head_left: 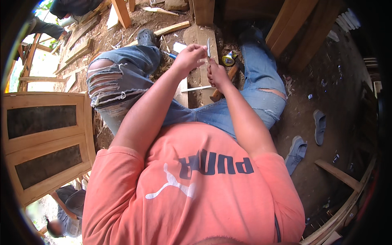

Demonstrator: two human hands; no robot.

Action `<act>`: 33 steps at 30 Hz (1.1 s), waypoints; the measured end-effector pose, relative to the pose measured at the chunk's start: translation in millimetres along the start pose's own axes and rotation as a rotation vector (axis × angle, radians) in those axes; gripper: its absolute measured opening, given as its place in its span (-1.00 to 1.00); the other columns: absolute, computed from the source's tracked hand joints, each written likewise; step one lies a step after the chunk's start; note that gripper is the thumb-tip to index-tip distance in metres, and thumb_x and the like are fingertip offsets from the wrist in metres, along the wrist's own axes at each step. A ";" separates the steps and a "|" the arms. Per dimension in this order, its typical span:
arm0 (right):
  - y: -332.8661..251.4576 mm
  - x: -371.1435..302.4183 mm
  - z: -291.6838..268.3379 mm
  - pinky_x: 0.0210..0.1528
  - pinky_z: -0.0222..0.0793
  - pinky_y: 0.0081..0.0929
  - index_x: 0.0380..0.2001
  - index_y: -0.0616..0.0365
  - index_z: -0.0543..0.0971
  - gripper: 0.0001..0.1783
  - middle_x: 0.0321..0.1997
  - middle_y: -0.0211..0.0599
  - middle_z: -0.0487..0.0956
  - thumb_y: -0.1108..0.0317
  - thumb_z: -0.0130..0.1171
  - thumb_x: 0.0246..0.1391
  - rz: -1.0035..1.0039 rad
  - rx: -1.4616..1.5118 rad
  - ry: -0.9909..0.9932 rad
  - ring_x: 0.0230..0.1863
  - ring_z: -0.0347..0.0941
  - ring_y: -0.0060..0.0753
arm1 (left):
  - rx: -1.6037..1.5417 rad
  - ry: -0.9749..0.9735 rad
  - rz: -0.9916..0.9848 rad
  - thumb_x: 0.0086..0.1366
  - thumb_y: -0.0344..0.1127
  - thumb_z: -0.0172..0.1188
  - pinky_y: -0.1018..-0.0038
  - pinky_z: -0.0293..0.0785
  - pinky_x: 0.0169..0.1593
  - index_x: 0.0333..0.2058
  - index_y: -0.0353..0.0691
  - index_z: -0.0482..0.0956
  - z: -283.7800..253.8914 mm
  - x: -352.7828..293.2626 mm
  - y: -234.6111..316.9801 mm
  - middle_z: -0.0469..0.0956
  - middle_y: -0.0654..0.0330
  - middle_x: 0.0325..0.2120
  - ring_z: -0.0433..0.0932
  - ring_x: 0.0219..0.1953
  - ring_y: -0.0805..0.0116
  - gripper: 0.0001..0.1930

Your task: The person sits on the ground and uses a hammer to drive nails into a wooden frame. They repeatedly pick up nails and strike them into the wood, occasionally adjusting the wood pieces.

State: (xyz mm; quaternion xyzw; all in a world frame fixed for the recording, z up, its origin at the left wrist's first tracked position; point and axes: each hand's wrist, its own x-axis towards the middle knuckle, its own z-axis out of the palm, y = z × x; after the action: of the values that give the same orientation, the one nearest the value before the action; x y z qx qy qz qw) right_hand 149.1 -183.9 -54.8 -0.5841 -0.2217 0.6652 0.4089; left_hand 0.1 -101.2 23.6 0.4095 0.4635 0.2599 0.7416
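Note:
Both my hands are close together above a wooden plank (201, 77) between my bent legs. In my right hand (217, 75) is a small knife (208, 47), its handle inside my fist and its narrow blade pointing away from me. My left hand (190, 58) is at the blade's left side, thumb and forefinger drawn together beside it and the other fingers loosely curled. Whether a small piece is pinched there is too small to tell. Beside my right hand lies a tool with a wooden handle (232, 73), partly hidden by the hand. A thin white strip (200, 88) lies below my hands.
A yellow and white round container (228, 59) sits near my right leg, a blue slim tool (170, 54) near my left. Panelled wooden door (45, 136) stands left; timber posts (292, 24) rise at the far right. Sandals (296, 153) lie right. Other people (67, 208) are at left.

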 end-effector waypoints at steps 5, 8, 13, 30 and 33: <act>-1.7 1.1 0.6 -0.72 -0.06 -0.47 -0.56 -0.06 0.31 -0.37 -0.73 -0.57 0.19 -0.30 -0.15 0.44 -0.006 -0.025 0.010 -0.79 0.06 -0.58 | 0.004 -0.005 -0.001 0.40 -0.05 0.34 0.26 0.56 0.15 0.02 -0.28 0.50 -5.7 3.6 1.8 0.58 0.14 -0.06 0.57 0.08 0.29 -0.56; -1.1 -1.6 3.0 -0.72 -0.02 -0.46 -0.56 -0.04 0.33 -0.37 -0.72 -0.56 0.22 -0.29 -0.13 0.43 0.023 -0.160 0.111 -0.79 0.09 -0.58 | -0.030 0.025 -0.009 0.40 -0.05 0.34 0.25 0.53 0.18 0.01 -0.26 0.52 -8.0 1.1 1.2 0.58 0.13 -0.06 0.57 0.07 0.28 -0.58; -1.6 -7.0 3.6 -0.71 0.00 -0.45 -0.57 -0.04 0.32 -0.37 -0.72 -0.56 0.22 -0.28 -0.14 0.44 0.050 -0.115 0.064 -0.78 0.08 -0.57 | -0.056 0.010 -0.007 0.40 -0.06 0.34 0.27 0.55 0.11 -0.04 -0.28 0.54 -6.8 -5.6 -1.3 0.59 0.12 -0.08 0.57 0.03 0.31 -0.60; -4.1 5.0 -4.1 -0.72 -0.05 -0.42 -0.55 -0.01 0.37 -0.34 -0.73 -0.53 0.24 -0.32 -0.11 0.41 -0.001 0.022 -0.130 -0.80 0.04 -0.54 | -0.133 -0.021 -0.008 0.44 -0.13 0.30 0.26 0.58 0.11 -0.06 -0.27 0.50 -17.2 3.6 -0.4 0.60 0.13 -0.12 0.62 0.01 0.25 -0.66; -1.7 7.9 -3.9 -0.74 -0.02 -0.38 -0.51 0.06 0.44 -0.32 -0.73 -0.50 0.28 -0.32 -0.11 0.41 0.120 -0.400 0.163 -0.81 0.10 -0.51 | -0.129 -0.007 -0.006 0.54 -0.25 0.11 0.10 0.51 0.23 -0.02 -0.26 0.49 -18.5 2.8 0.6 0.55 0.10 -0.06 0.56 0.13 0.15 -0.79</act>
State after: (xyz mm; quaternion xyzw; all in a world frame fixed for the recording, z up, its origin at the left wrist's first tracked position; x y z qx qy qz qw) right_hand 153.5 -177.4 -59.0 -0.7176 -0.2804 0.5815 0.2611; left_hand -15.4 -92.0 18.4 0.3602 0.4443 0.2856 0.7689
